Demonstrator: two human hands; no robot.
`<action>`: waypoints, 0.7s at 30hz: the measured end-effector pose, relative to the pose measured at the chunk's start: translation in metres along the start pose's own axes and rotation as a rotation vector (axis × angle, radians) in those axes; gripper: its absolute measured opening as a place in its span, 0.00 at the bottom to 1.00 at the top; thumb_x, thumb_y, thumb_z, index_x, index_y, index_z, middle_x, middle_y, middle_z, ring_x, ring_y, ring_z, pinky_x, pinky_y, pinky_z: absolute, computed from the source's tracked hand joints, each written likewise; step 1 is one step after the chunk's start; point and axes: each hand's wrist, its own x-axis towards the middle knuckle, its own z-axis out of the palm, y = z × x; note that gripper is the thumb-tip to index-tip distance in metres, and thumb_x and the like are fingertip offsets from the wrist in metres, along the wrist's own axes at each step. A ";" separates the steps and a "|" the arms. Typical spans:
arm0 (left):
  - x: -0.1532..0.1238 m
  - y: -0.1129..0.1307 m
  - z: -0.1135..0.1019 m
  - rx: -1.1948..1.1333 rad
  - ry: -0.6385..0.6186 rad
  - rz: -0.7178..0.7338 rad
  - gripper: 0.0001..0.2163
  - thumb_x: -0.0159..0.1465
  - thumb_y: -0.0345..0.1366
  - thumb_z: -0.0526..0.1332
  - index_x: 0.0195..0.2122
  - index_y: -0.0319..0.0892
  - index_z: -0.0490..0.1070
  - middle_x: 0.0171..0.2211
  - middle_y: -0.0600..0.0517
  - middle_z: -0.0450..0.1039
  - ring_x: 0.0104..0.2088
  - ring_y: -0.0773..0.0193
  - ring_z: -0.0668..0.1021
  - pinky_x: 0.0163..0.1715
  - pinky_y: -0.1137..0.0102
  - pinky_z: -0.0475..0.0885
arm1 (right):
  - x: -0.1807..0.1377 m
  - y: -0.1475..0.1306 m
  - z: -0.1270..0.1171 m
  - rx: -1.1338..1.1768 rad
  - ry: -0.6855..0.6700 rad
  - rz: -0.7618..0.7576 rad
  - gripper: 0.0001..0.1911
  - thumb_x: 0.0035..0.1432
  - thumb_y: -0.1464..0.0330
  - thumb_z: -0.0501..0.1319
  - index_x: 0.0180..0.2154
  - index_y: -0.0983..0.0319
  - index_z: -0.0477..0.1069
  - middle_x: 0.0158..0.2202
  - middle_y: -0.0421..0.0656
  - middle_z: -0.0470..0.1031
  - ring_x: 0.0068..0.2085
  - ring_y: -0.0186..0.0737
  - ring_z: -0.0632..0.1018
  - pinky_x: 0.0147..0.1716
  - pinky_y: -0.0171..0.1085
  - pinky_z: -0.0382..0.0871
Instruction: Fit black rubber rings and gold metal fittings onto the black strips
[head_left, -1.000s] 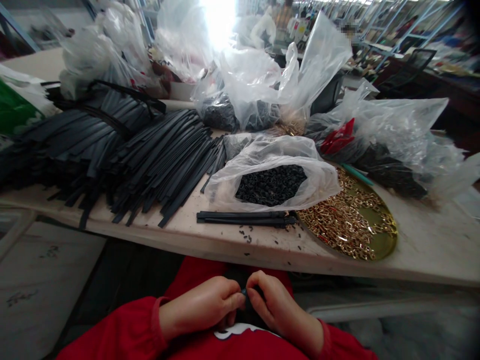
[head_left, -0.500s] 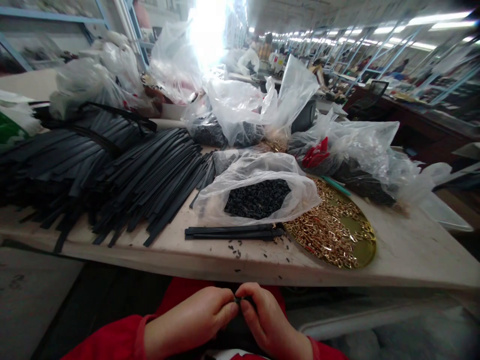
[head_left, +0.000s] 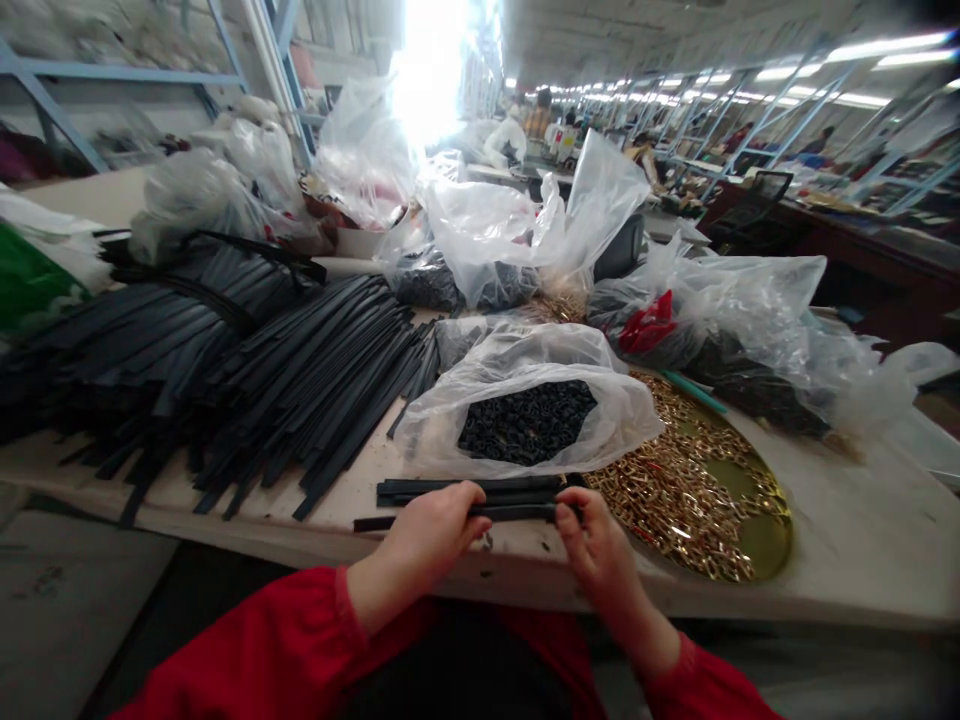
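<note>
A black strap (head_left: 517,512) stretches between my two hands at the table's front edge. My left hand (head_left: 435,535) is closed round its middle, and the strap's free end sticks out to the left. The other end is pinched by my right hand (head_left: 600,540); whatever small piece sits at the fingertips is too hidden to make out. Just behind lies a small stack of black straps (head_left: 517,487). Beyond the stack an open plastic bag (head_left: 427,430) holds many small black loops (head_left: 525,420). To the right, a round gold tray (head_left: 776,540) carries a heap of small gold metal buckles (head_left: 682,480).
Large piles of black straps (head_left: 300,370) cover the left of the table (head_left: 862,540). Clear plastic bags (head_left: 757,290) with dark contents stand along the back and right. A teal stick (head_left: 694,390) lies at the tray's rim. Far back is a person (head_left: 538,115).
Both hands have risen from my lap to the table edge and moved apart. The black strap now shows stretched between them. The view has shifted slightly.
</note>
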 end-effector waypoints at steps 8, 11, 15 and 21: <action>0.027 -0.033 -0.037 0.344 0.271 -0.100 0.12 0.65 0.38 0.48 0.34 0.43 0.70 0.35 0.49 0.70 0.39 0.60 0.71 0.41 0.68 0.62 | 0.041 0.039 0.014 -0.282 0.162 -0.132 0.16 0.59 0.57 0.48 0.37 0.62 0.65 0.38 0.51 0.71 0.41 0.49 0.71 0.42 0.47 0.64; 0.030 -0.065 -0.064 0.432 0.363 -0.290 0.11 0.65 0.34 0.46 0.39 0.38 0.67 0.38 0.44 0.69 0.39 0.59 0.72 0.40 0.67 0.63 | 0.034 0.040 0.019 -0.309 0.214 -0.156 0.20 0.59 0.55 0.47 0.39 0.63 0.65 0.41 0.52 0.70 0.43 0.50 0.71 0.43 0.48 0.63; 0.043 -0.100 -0.079 0.460 0.370 -0.432 0.06 0.59 0.31 0.54 0.35 0.35 0.68 0.34 0.43 0.70 0.36 0.56 0.74 0.36 0.67 0.65 | 0.031 0.038 0.017 -0.336 0.233 -0.166 0.21 0.59 0.54 0.46 0.39 0.63 0.65 0.41 0.52 0.71 0.43 0.49 0.71 0.43 0.47 0.63; 0.028 -0.080 -0.090 0.380 0.418 -0.396 0.07 0.61 0.32 0.51 0.34 0.37 0.66 0.34 0.45 0.70 0.36 0.59 0.74 0.35 0.69 0.65 | 0.019 0.020 0.004 -0.252 0.254 -0.199 0.14 0.58 0.58 0.50 0.38 0.61 0.65 0.42 0.50 0.70 0.44 0.49 0.70 0.44 0.48 0.61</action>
